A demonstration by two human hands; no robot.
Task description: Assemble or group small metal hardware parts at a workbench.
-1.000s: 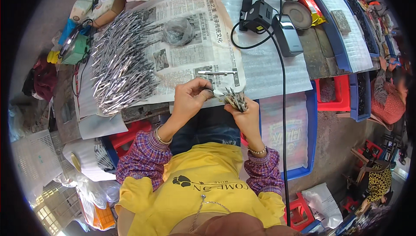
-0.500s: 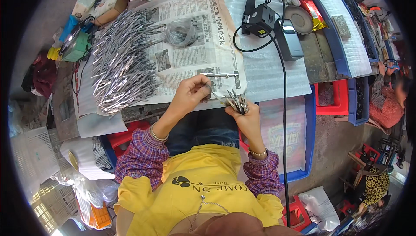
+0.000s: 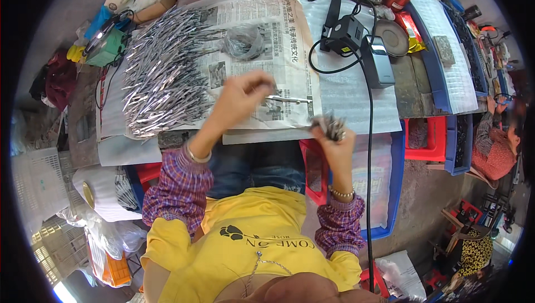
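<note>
The left hand (image 3: 241, 96) is pinching one metal pin (image 3: 287, 99) over the newspaper (image 3: 278, 35); the right hand (image 3: 334, 136) is clutching a bundle of pins (image 3: 329, 125).

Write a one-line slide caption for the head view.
Left hand lifts a thin metal piece over the newspaper; right hand grips a bundle of metal pieces beside a large pile.
</note>
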